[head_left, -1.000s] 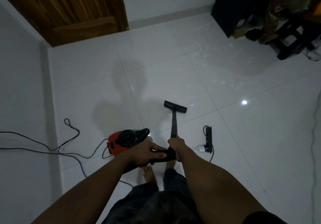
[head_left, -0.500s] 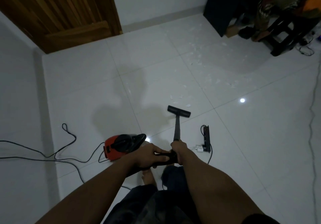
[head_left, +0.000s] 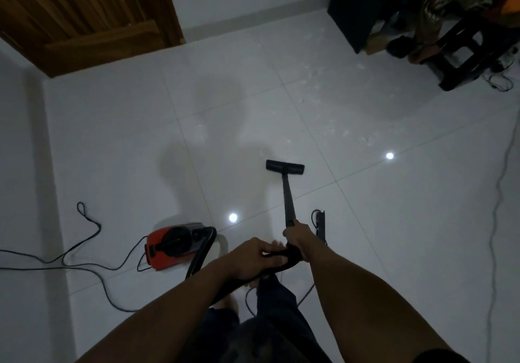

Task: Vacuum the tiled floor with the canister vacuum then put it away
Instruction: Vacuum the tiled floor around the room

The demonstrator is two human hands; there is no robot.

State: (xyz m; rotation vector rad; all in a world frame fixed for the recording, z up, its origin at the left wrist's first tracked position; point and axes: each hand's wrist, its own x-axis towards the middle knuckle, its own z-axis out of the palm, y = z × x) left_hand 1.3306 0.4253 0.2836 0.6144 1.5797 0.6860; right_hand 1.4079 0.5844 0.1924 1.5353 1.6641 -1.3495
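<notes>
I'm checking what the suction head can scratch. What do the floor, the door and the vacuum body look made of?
Floor: glossy glazed tile, likely ceramic or porcelain; it mirrors lamps and shows grout lines. Door: varnished wood, with visible brown grain. Vacuum body: red and black moulded plastic, probably, going by its smooth rounded shell.

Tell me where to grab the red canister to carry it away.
Judging from this view, grip the black handle arching across the top of the canister, coming from above. It sits upright on the floor, body rounded and broad, so the handle looks like the only easy one-hand hold.
</notes>
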